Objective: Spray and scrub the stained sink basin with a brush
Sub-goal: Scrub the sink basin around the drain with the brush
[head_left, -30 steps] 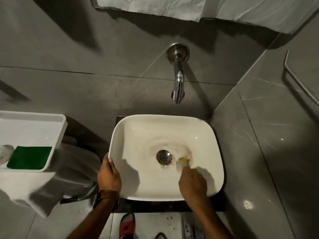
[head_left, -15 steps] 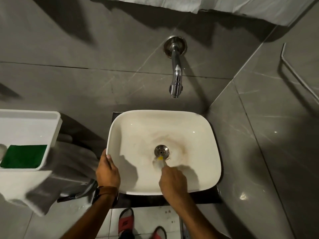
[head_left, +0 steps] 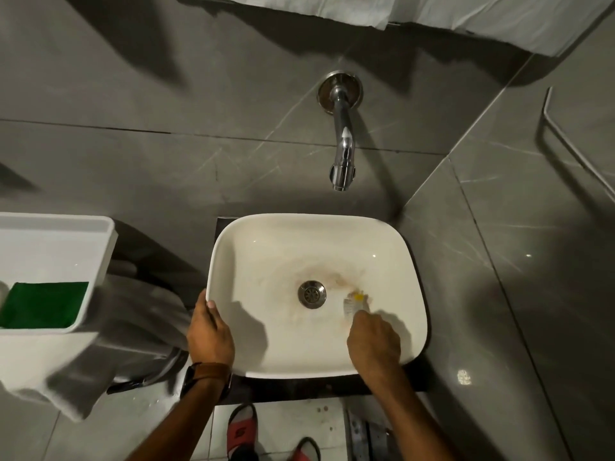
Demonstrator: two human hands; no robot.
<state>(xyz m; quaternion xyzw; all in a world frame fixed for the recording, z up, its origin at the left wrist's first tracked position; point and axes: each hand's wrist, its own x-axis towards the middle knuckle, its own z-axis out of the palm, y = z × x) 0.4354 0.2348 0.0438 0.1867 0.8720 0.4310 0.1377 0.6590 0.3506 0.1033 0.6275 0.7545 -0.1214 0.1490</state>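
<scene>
The white sink basin (head_left: 316,237) sits below me, with brownish stains around its metal drain (head_left: 311,293). My right hand (head_left: 374,344) is inside the basin, closed on a small brush (head_left: 355,302) whose blurred yellow and white head touches the basin floor just right of the drain. My left hand (head_left: 209,331) grips the basin's left rim, a watch with a brown strap on its wrist. No spray bottle is in view.
A chrome wall tap (head_left: 342,141) juts out above the basin. At the left stands a white tray (head_left: 100,257) holding a green scrub pad (head_left: 43,309), with a grey cloth (head_left: 133,327) draped beside it. A metal rail (head_left: 572,141) runs along the right wall.
My right hand swept the brush from right of the drain to just below it, then back to the right. My left hand stayed on the rim.
</scene>
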